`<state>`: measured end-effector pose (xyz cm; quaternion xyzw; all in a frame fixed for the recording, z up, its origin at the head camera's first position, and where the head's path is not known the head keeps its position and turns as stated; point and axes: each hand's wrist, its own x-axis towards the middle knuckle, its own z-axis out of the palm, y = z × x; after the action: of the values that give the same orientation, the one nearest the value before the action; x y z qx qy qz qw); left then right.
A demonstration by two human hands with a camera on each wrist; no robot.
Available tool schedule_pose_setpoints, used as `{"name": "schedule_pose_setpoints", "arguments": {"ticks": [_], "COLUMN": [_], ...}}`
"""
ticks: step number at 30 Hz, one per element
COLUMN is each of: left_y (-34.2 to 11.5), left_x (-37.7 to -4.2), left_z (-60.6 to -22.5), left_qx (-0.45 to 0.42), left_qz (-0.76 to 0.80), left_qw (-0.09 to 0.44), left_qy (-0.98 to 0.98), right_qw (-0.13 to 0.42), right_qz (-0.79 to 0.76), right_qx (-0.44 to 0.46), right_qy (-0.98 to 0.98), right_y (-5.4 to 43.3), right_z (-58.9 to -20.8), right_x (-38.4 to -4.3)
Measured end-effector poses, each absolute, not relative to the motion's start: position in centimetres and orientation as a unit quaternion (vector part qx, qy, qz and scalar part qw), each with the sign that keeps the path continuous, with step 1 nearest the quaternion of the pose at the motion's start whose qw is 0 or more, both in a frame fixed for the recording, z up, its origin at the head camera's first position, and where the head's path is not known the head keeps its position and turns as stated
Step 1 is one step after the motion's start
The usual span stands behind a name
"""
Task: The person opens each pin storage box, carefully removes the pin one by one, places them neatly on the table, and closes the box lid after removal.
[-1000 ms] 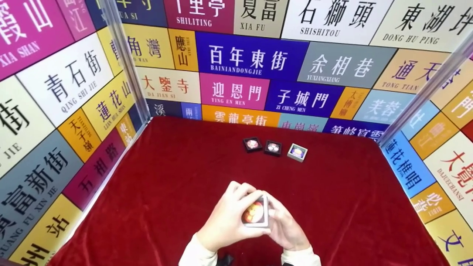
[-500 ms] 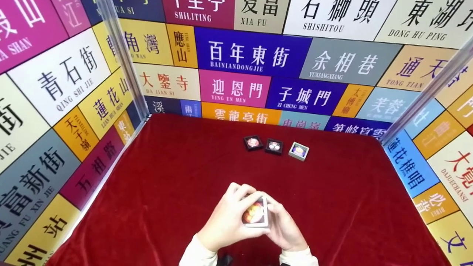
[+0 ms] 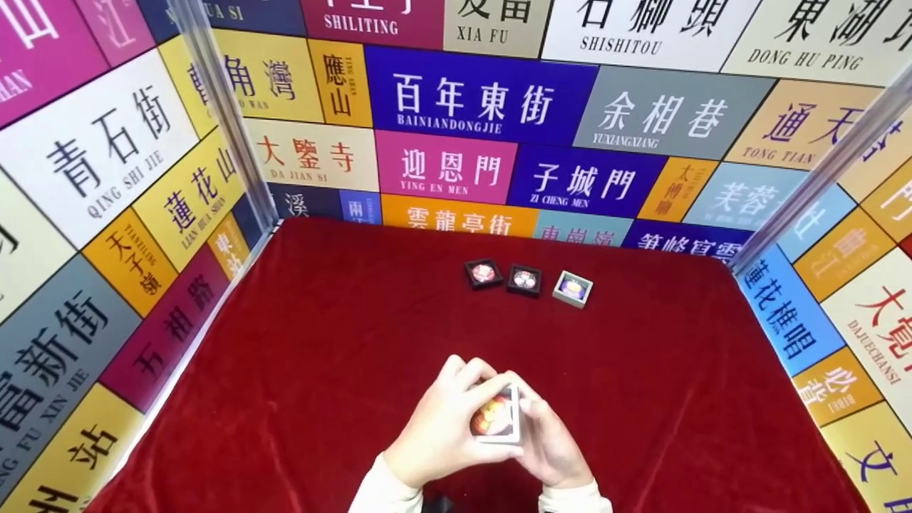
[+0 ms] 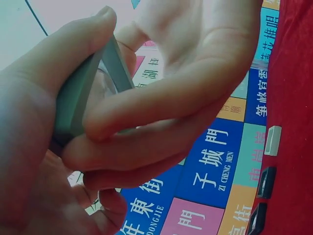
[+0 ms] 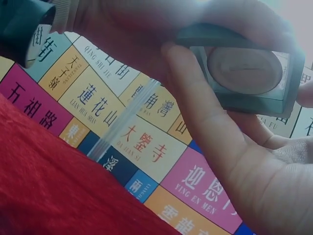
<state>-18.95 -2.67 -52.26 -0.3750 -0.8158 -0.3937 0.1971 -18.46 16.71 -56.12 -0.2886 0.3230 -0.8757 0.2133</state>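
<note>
Both hands hold a small square frame [image 3: 496, 419] with a light rim and a round orange-red picture, low in the head view. My left hand [image 3: 438, 424] grips it from the left, fingers over the top edge and thumb along the bottom. My right hand [image 3: 554, 440] holds its right side. In the right wrist view the frame [image 5: 232, 105] shows its other face, with a plain pale disc inside a clear window. The left wrist view shows the frame [image 4: 73, 105] nearly edge-on, greenish-grey, partly hidden by fingers.
Beyond the hands, two dark square frames, one with a red-white picture [image 3: 484, 272] and one with a white picture [image 3: 525, 280], lie beside a pale green frame [image 3: 572, 287]. They rest on a red velvet cloth [image 3: 342, 320]. Sign-printed panels [image 3: 477, 96] enclose the back and sides.
The head view has shifted slightly, so the panels appear a little further left and higher. Both hands keep their hold on the frame, with only slight finger movement.
</note>
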Motion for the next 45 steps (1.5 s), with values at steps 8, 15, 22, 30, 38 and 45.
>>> {"name": "schedule_pose_setpoints", "arguments": {"ticks": [8,15,22,30,38,45], "left_y": [-2.9,-2.8,-3.3,-2.6,-2.0,-1.4], "left_x": [-19.7,-20.1,-20.6,-21.2,-21.1,-20.4], "left_z": [-52.6,-52.6,-52.6,-53.5,-53.2,-53.4], "left_qx": [-0.344,-0.314,-0.301,-0.288,-0.278,-0.241], "left_qz": [-0.412,-0.408,-0.39,-0.403,-0.419,-0.447], "left_qw": [0.197,0.217,0.235,0.246,0.24,0.25], "left_qy": [-0.82,-0.829,-0.838,-0.834,-0.831,-0.824], "right_qw": [0.255,0.261,0.259,0.238,0.217,0.193], "right_qz": [-0.872,-0.881,-0.921,-0.943,-0.946,-0.951], "right_qx": [-0.28,-0.238,-0.16,-0.134,-0.154,-0.151], "right_qy": [0.312,0.315,0.243,0.188,0.182,0.19], "right_y": [16.6,15.5,13.3,12.7,12.6,11.9], "right_z": [-55.8,-55.6,-55.1,-55.1,-54.6,-54.2], "right_x": [-18.2,-17.9,-17.3,-17.4,-17.2,-16.7]}}
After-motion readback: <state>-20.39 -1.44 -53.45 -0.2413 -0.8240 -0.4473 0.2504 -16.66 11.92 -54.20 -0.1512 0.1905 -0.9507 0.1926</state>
